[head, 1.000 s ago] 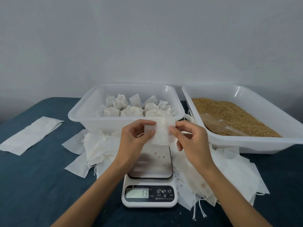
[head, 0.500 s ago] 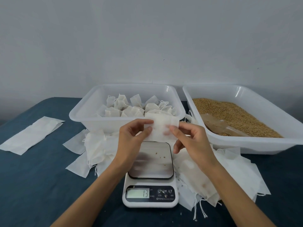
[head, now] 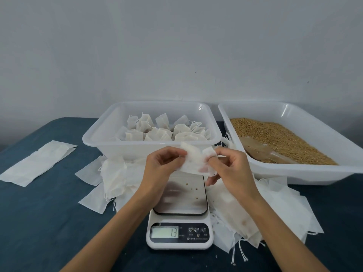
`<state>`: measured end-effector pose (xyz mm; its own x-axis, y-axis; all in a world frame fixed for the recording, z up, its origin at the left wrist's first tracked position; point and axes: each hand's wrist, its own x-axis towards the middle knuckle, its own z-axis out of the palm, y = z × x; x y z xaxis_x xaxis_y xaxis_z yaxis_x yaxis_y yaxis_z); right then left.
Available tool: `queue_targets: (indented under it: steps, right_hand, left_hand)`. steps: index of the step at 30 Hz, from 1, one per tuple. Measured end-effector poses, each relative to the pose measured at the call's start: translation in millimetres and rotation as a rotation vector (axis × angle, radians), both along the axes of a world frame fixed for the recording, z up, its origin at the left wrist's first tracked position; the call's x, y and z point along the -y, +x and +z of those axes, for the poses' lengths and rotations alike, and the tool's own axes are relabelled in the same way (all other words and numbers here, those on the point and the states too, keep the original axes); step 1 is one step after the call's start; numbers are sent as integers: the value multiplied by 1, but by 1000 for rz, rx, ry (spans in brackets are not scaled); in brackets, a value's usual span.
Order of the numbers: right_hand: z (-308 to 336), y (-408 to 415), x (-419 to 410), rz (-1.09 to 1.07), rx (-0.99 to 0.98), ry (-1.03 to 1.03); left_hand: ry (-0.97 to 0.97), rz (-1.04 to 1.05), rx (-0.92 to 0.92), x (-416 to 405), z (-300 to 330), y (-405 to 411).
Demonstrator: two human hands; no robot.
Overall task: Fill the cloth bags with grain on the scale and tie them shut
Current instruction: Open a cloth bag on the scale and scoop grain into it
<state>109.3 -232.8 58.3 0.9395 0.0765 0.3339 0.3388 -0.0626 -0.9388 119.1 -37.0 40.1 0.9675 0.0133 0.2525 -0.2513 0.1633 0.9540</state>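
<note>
Item: one empty cloth bag (head: 196, 163), white, held in the air just above the far edge of the scale (head: 179, 214). It was pinched at its left end by the left hand (head: 163, 165), thumb and forefinger closed on the fabric. The right hand (head: 229, 167) was closed on its right end, with fingers (head: 209, 159) seemingly worked inside the mouth, since skin was seen through the cloth. No grain was seen in the bag.

Item: scale, at 6 o'clock on the table (head: 39, 222). A few loose grains were noted on its steel plate; 13 was shown on the display (head: 165, 232).

Item: tub of filled bags (head: 153, 124), at 12 o'clock beyond the scale, its bags gathered and tied.

Item: tray of grain (head: 290, 154), at 2 o'clock, with a clear scoop (head: 259, 150) laid in the grain at its near left corner.

Item: empty bags (head: 255, 213), heaped at 3 o'clock beside the scale; more at 9 o'clock; a separate white sheet (head: 37, 161) at 10 o'clock.

Step judged in hand: the mouth of a fresh bag was being opened, before filling. Next move judged to require the mouth spread wide and steadied by one hand, the bag set on the plate, and the other hand freed to fetch the scoop from 2 o'clock.
</note>
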Motion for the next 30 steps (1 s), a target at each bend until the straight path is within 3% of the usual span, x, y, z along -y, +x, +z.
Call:
queue_targets:
  steps: [4, 10, 14, 19, 22, 30]
  right_hand:
    - [0, -5, -4, -45, 17, -27]
    - [5, -4, -2, 127, -44, -64]
    - [2, -1, 1, 123, -85, -109]
    - [5, -2, 4, 140, -119, -31]
    - [8, -5, 2, 215, -94, -65]
    - [14, -4, 9, 166, -90, -132]
  left_hand:
    - [-6, -22, -23, 0, -2, 1]
    - [-62, 24, -73, -4, -2, 2]
    - [-128, 19, -107, -5, 1, 4]
    - [-79, 88, -140, -5, -2, 5]
    - [-64, 78, -138, -6, -1, 5]
    - [-62, 17, -131, -4, 1, 4]
